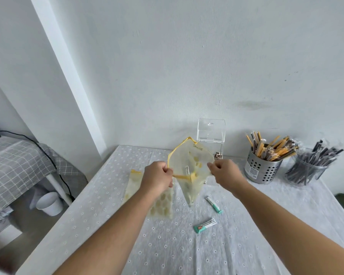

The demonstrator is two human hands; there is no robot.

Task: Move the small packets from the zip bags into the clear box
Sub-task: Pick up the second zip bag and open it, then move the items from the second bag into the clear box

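left hand [159, 178]: curled, pinching bag [189, 167] rim
right hand [224, 171]: curled, pinching opposite rim
bag: held up, mouth spread, just before box [211, 132]
packets [205, 225]: two on worktop [246, 245], nearer than box

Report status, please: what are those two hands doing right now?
Left hand and right hand pinch translucent yellow-zipped bag open, held up. Clear plastic box stands behind it. Two green-and-white packets lie loose on white tablecloth.

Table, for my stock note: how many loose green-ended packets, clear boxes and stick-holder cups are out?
Green-ended packets: 2
Clear box: 1
Holder cups, one metal and one clear: 2
Total: 5
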